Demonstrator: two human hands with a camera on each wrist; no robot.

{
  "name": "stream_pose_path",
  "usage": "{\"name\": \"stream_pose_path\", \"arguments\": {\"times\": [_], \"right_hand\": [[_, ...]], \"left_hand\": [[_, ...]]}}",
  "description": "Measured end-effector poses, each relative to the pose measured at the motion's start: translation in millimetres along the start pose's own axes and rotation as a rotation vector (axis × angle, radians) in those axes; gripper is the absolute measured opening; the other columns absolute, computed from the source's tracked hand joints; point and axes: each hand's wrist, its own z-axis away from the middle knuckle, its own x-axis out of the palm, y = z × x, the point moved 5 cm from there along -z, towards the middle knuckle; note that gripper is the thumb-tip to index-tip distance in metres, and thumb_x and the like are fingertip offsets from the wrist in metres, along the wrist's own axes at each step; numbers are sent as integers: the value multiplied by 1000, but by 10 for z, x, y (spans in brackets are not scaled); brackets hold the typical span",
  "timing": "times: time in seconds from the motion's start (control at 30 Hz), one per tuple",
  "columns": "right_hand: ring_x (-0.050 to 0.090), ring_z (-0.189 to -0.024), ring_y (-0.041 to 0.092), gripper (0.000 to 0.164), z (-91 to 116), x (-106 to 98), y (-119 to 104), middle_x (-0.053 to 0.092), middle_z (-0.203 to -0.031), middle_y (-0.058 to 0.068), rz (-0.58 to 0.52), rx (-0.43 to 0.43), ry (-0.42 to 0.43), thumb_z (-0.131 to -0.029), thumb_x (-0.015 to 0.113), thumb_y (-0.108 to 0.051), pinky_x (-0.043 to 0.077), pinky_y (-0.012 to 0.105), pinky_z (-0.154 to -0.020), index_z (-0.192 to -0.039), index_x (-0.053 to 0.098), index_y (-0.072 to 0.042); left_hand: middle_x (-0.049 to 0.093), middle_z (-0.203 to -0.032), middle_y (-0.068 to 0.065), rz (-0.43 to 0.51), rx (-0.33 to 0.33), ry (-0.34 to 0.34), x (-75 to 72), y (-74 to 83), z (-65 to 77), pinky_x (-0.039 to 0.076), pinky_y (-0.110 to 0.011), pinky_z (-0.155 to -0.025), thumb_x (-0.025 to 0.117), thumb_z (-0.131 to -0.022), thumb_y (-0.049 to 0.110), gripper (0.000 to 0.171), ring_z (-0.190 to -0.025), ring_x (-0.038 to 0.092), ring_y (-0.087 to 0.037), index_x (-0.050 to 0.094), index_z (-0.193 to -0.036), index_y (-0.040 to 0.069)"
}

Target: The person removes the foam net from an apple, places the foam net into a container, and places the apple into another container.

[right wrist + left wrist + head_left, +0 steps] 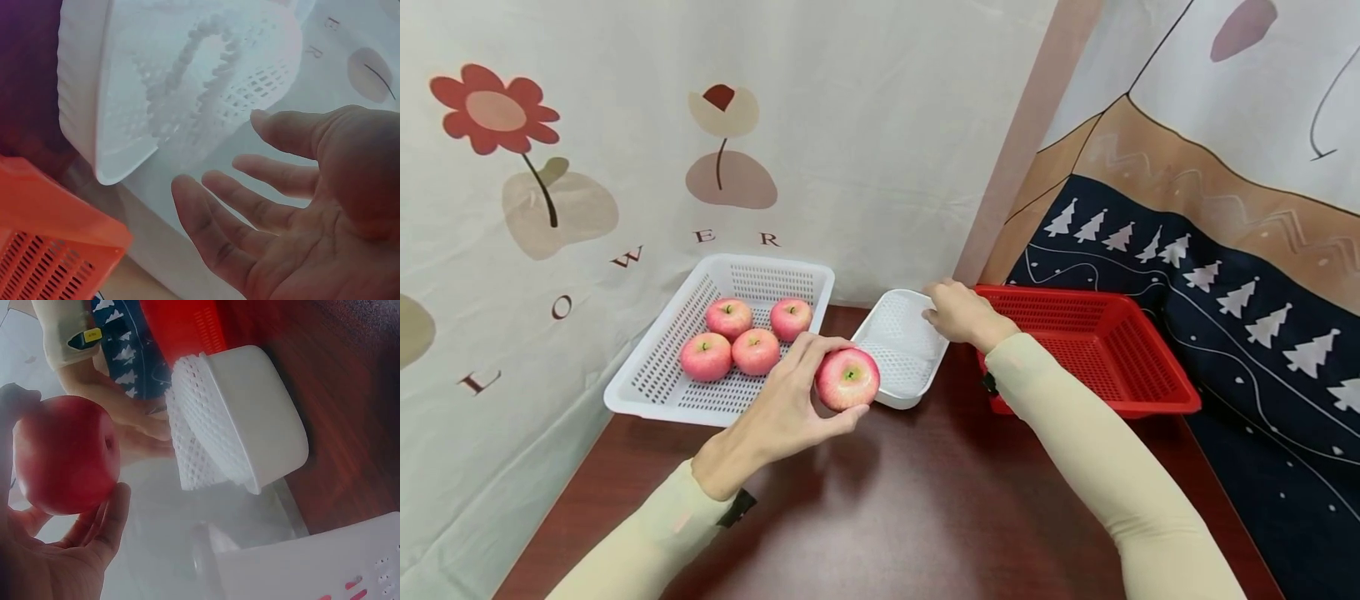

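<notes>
My left hand (782, 400) grips a red apple (847, 379) between thumb and fingers, above the table in front of the small white container (901, 402). The left wrist view shows the same apple (65, 456) in the curled fingers. White foam netting (262, 81) lies in the container and sticks up past its rim. Beside the netting is my right hand (962, 312); in the right wrist view its fingers (212, 231) are loosely bent and apart, with nothing between them and the thumb.
A white basket (647, 408) at the left holds several apples (706, 357). To the right stands a red basket (1120, 358), close to my right forearm. Printed curtains (865, 150) hang behind the brown table (895, 517).
</notes>
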Motion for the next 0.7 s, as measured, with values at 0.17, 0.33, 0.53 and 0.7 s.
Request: {"name": "stream_pose_path", "arguments": {"times": [0.17,0.33,0.53,0.7], "right_hand": [[63,-155,40,52,95,-45,-2,64,-165,23,-17,-19,33,-116,69,-22,58,64,-123,-165,62,-4],[64,-153,40,53,201,-78,-21,64,-164,22,-53,-44,68,-116,70,-24,59,64,-122,-165,62,-5],[69,-146,41,52,360,-88,6,69,-157,23,-106,-72,125,-115,71,-24,62,63,-117,-163,64,-7],[72,-138,41,51,511,-33,64,70,-155,21,-140,-76,165,-114,72,-26,64,62,-113,-160,66,-6]], "left_hand": [[69,-136,-3,1,2,0,-41,-1,-29,60,-34,-101,100,-84,37,77,-120,65,-14,65,-149,16],[70,-141,-6,5,6,0,-99,-12,-66,57,-35,-109,100,-84,33,77,-126,66,-19,65,-149,12],[68,-144,-5,2,-58,-24,-177,-59,-98,54,-39,-112,100,-88,35,76,-126,65,-19,63,-152,15],[68,-142,-3,-11,-98,-34,-250,-110,-95,55,-41,-112,99,-89,38,75,-126,65,-18,62,-151,17]]}}
